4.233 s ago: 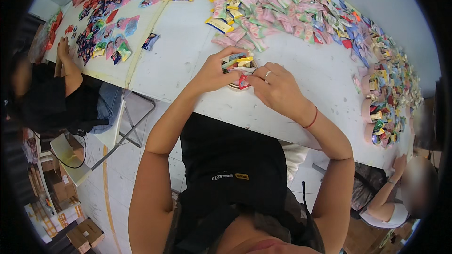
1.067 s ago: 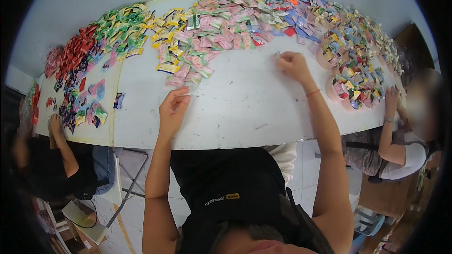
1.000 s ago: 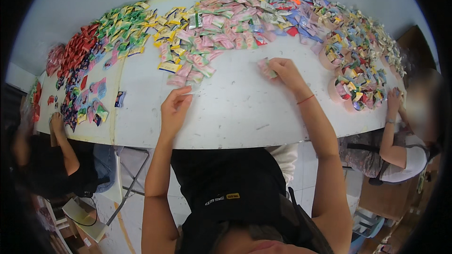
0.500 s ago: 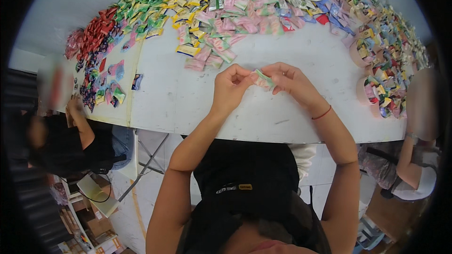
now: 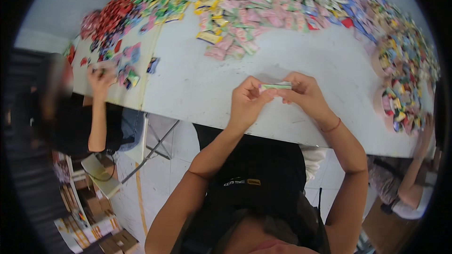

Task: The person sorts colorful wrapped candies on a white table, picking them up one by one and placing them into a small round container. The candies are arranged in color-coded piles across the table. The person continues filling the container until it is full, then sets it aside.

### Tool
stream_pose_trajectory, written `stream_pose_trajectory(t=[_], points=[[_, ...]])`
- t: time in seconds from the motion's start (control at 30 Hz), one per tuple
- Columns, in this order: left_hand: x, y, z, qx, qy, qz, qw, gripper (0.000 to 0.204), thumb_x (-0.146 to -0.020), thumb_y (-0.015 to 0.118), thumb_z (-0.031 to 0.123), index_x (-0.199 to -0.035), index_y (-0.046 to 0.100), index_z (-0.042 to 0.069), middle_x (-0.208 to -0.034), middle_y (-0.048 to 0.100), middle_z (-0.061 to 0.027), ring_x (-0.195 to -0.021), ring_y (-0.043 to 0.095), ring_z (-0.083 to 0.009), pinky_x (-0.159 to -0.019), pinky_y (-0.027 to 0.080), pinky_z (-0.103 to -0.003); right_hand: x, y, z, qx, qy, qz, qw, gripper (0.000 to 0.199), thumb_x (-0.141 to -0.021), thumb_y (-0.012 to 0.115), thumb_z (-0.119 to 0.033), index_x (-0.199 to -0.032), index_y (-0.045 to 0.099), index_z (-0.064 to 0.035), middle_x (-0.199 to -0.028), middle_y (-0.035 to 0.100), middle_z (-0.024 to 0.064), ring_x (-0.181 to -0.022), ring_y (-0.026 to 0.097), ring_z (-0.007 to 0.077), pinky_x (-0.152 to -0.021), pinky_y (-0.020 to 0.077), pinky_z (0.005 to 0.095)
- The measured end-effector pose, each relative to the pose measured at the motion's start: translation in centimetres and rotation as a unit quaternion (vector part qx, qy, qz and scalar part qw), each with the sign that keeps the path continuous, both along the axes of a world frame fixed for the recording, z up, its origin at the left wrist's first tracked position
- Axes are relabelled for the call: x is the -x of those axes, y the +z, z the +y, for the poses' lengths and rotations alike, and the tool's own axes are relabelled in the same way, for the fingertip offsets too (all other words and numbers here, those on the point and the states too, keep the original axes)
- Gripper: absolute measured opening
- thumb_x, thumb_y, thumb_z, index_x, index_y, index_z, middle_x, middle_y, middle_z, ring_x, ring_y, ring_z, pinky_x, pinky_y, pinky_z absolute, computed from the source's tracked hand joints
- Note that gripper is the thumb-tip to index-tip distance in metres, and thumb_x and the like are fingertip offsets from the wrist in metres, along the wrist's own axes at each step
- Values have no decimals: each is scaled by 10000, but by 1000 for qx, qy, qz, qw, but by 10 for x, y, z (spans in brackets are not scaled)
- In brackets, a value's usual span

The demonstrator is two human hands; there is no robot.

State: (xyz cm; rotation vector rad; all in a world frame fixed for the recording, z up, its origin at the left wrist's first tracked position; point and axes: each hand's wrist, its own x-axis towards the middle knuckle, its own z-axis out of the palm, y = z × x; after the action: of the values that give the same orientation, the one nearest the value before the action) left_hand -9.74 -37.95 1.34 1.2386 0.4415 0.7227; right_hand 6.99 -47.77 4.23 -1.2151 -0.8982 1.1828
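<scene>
Head view: both hands, left (image 5: 245, 103) and right (image 5: 306, 95), now meet over the desk (image 5: 188, 84), pinching a green packet (image 5: 277, 86) freshly taken from the far pile (image 5: 263, 4).

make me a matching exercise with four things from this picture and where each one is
Things:
1. small green packet
2. red packets
3. thin red band
4. folded metal chair

Places:
A. on the person's right wrist
B. under the table's near edge, on the floor
C. between the fingers of both hands
D. heaped at the far left of the white table

Pairs: 1-C, 2-D, 3-A, 4-B
</scene>
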Motion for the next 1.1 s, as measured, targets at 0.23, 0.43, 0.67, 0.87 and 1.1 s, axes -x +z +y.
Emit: stream_pose_trajectory(t=[0.23,0.43,0.67,0.87,1.1], points=[[66,13,-8,-80,346,-8,935,92,-926,620,12,-1000,568,31,-900,607,-57,-799,555,-109,-691,454,-241,-12,9,-1,-14,-78,-27,996,81,-898,696,-93,-875,643,-36,-769,620,-16,-692,562,48,-624,433,207],[220,-33,-40,-192,338,78,918,86,-924,559,41,-1007,552,20,-986,616,-127,-925,600,-184,-929,447,-303,-14,12,1,-5,-117,-36,992,128,-905,662,-129,-817,592,-68,-782,601,-8,-698,527,67,-668,420,234],[245,-24,67,-332,408,278,804,435,-957,544,76,-1375,458,-8,-1315,554,-151,-1102,563,-223,-989,424,-343,1,1,6,18,-72,-56,996,109,-905,660,-125,-843,612,-50,-790,602,-13,-706,528,59,-654,412,219],[153,-5,64,-350,285,258,854,679,-778,803,156,-1353,465,23,-1180,590,-132,-1090,565,-255,-978,433,-373,21,16,13,-15,-36,-71,997,62,-906,679,-70,-895,637,-25,-782,583,-31,-702,516,42,-644,412,212],[67,16,129,-207,125,165,956,968,-695,900,290,-1450,354,28,-1263,616,-162,-1075,641,-242,-925,516,-347,13,27,47,-72,27,-113,991,66,-924,674,-65,-917,641,-8,-790,567,-38,-703,485,25,-632,390,200]])
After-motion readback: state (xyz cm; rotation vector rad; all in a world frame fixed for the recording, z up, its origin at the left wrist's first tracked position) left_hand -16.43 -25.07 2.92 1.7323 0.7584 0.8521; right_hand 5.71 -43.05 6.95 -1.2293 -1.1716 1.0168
